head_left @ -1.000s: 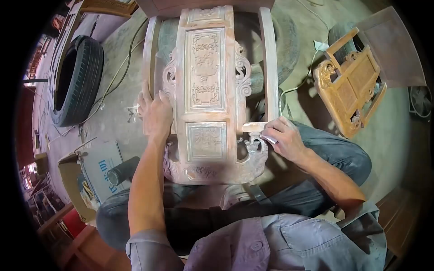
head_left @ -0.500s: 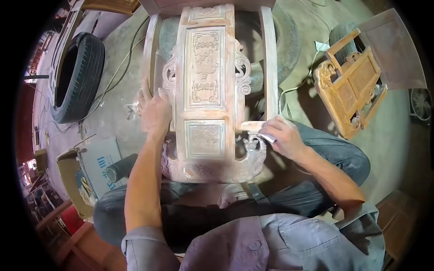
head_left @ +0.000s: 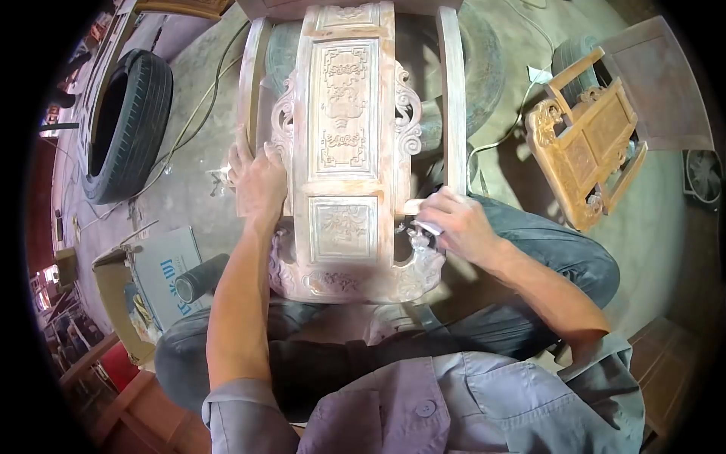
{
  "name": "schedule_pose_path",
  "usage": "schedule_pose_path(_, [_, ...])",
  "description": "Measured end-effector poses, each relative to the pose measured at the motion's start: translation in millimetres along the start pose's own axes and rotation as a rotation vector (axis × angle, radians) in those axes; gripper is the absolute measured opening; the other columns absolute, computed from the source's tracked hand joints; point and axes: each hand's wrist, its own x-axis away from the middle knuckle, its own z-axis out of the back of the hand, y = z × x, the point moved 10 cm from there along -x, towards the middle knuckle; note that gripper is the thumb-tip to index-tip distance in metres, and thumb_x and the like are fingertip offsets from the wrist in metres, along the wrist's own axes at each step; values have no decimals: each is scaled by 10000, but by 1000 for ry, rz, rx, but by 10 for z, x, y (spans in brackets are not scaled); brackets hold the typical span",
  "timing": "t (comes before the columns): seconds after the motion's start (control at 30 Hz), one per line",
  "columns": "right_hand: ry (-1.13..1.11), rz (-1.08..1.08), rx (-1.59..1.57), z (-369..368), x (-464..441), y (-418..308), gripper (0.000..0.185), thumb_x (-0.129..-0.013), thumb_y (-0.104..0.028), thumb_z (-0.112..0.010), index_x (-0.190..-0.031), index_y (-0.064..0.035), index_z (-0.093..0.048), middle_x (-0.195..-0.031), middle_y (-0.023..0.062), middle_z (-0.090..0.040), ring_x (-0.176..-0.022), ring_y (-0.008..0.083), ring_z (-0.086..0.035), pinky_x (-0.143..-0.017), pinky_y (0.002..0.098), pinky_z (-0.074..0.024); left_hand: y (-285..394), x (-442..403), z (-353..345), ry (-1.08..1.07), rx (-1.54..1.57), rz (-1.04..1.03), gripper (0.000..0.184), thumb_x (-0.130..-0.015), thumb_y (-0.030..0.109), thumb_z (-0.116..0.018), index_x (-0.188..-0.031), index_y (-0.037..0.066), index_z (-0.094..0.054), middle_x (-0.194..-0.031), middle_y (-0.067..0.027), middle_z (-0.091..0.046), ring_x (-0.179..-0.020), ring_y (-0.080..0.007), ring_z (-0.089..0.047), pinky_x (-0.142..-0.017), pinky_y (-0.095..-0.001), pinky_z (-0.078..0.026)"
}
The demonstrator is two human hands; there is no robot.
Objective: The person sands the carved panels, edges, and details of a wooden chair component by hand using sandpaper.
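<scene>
A carved wooden chair (head_left: 344,121), dusty and pale, lies tipped back before me with its carved back panel facing up. My left hand (head_left: 259,181) is closed round the left arm of the chair, its fingertips partly hidden. On the other side, my right hand (head_left: 457,225) pinches a small folded pale sheet of sandpaper (head_left: 429,227). That hand rests on the right armrest joint, just above the scrolled carving (head_left: 425,261) of the top rail. The chair's lower end lies close to my crossed legs.
Tyres lie beneath the chair and a black tyre (head_left: 125,129) stands at left. An open cardboard box (head_left: 121,303) and a dark cylinder (head_left: 201,278) sit by my left knee. A varnished carved chair (head_left: 586,144) lies at right. Cables (head_left: 193,125) cross the floor.
My right hand has slid a little left and up along the armrest joint with the sandpaper. My left hand keeps its hold in nearly the same place.
</scene>
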Motion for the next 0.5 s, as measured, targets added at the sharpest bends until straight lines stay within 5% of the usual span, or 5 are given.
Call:
schedule_pose_path(0.17, [0,-31,16,-12,87,111,287,-756,15,-776,-1019,-84,-722,-1039,50,-700,-982,272,-685,-821,416,-601,12,-18,44,46,42,12,583,-1121,341,-421,-1517,-59,-571,-1764,-112,-314,-1587,-409,-303,-1292,-549,-270])
schedule_pose_path(0.27, [6,-29,-2,-56,-47,-20,285,-727,-1,-808,-989,-78,-726,-1047,54,-713,-950,287,-697,-807,422,-598,-7,-19,4,17,2,-9,541,-1111,343,-446,-1318,-67,-732,-1774,-84,-290,-1576,-401,-307,-1253,-551,-335])
schedule_pose_path(0.5, [45,-55,-74,116,117,192,225,-766,-15,-820,-963,-80,-732,-1001,53,-700,-954,289,-705,-779,421,-602,-2,-35,-19,55,-3,-17,528,-1106,339,-445,-1350,-39,-721,-1772,-89,-291,-1576,-402,-310,-1256,-549,-333])
